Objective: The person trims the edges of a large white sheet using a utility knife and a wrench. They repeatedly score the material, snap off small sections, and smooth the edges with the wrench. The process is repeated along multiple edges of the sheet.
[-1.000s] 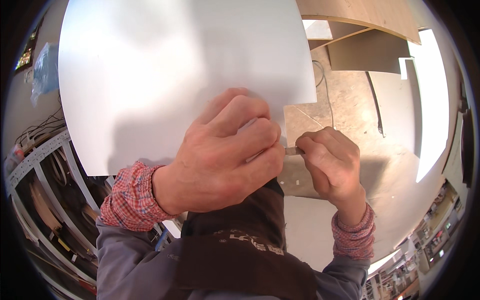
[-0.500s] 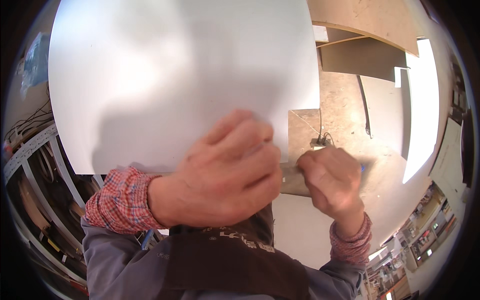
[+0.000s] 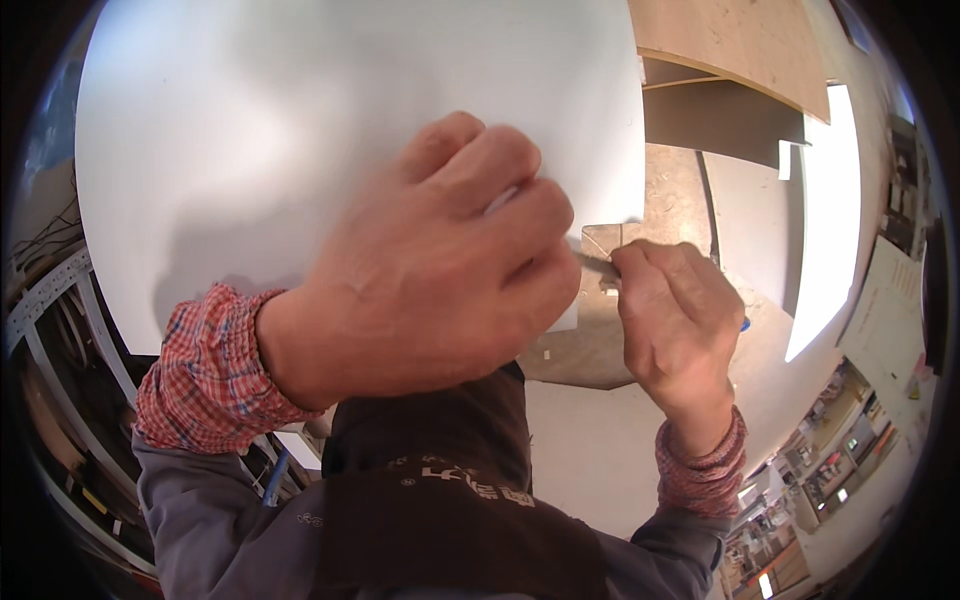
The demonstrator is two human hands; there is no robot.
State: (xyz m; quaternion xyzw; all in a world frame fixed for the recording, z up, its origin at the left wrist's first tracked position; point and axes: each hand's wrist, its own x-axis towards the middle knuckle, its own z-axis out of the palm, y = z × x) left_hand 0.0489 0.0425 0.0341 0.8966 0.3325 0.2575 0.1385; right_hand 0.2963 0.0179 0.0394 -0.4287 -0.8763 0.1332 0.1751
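Observation:
My left hand (image 3: 430, 260) is raised above the large white board (image 3: 180, 130), its fingers curled closed with the knuckles up. Whatever those fingers hold, if anything, is hidden under the hand. To its right, beyond the board's notched corner, my right hand (image 3: 678, 320) pinches a thin, flat, dark strip (image 3: 597, 265) between thumb and fingers. The strip points left toward my left hand, and its far end cannot be made out. Both hands are close together, a short gap between them.
Brown wooden panels (image 3: 735, 45) stand beyond the board at the upper right, beside a bright white panel (image 3: 828, 220). A metal rack (image 3: 105, 320) holding strips stands at left. A dark cable (image 3: 708, 190) lies on the floor.
Both hands have moved up and away from my body, and the left now hides more of the board. The dark strip at my right fingertips shows more clearly. The view has shifted slightly.

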